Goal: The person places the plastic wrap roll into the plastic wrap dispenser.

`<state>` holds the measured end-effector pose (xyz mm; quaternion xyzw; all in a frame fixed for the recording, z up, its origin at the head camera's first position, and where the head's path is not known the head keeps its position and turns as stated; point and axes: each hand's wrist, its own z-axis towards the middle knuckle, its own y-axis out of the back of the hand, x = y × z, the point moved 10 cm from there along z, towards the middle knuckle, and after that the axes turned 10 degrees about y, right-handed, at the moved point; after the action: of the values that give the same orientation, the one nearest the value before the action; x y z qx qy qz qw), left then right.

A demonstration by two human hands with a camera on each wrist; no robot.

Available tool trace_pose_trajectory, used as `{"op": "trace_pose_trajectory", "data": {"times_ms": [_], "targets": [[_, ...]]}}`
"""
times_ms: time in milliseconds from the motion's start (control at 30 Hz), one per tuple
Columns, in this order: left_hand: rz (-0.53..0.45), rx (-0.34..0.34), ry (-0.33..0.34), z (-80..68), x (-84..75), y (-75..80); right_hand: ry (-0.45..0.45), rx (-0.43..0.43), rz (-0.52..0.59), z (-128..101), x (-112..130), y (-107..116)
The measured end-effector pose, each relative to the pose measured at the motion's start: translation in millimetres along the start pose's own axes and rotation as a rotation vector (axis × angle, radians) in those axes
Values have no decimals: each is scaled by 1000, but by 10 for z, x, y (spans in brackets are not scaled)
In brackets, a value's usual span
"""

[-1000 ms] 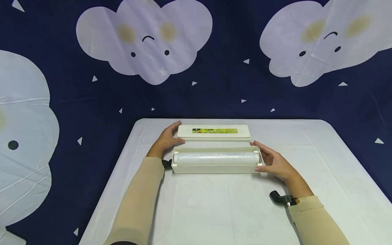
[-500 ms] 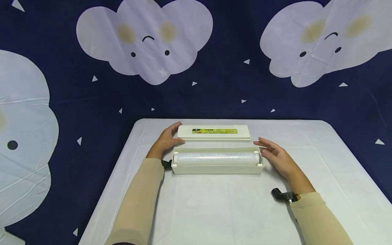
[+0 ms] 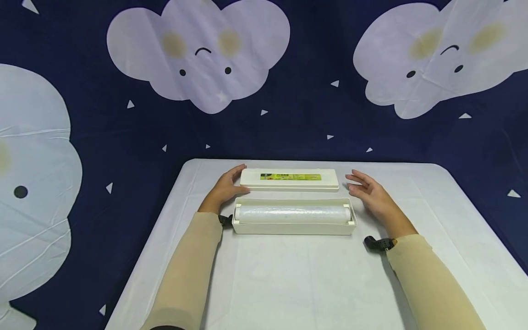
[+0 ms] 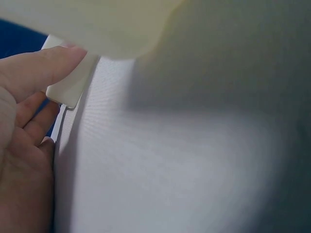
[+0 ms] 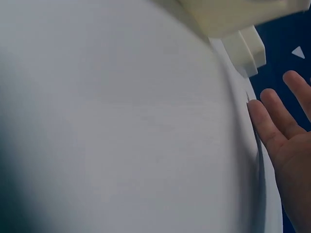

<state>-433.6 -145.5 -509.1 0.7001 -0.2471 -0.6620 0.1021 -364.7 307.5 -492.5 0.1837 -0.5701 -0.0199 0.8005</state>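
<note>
- And the right hand (image 3: 373, 195) is off the cream, open-topped plastic box (image 3: 294, 228)! A second ago it held that box's right end; now it's spread wide, nothing in it.
- Now it hovers farther back, just beside the right end of the long cream plastic lid (image 3: 289, 183) with the green label, apart from it.
- The left hand (image 3: 224, 187) hasn't budged, thumb and fingers spanning the lid's left end.
- Box and its shiny clear-film roll (image 3: 293, 213) sit nearer the person, between both hands.
- Looks to me like attention is shifting from box to lid.
</note>
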Motion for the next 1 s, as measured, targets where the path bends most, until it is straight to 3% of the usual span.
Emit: {"op": "trace_pose_trajectory", "data": {"times_ms": [100, 367, 700, 1000], "targets": [[2, 1, 6, -10, -5, 1, -17, 30, -58, 85, -23, 22], [-7, 1, 11, -29, -30, 1, -39, 98, -56, 315, -115, -47], [-29, 5, -7, -7, -18, -12, -28, 186, -164, 461, -55, -310], [-29, 6, -5, 9, -15, -12, -132, 270, -270, 502, -144, -406]]}}
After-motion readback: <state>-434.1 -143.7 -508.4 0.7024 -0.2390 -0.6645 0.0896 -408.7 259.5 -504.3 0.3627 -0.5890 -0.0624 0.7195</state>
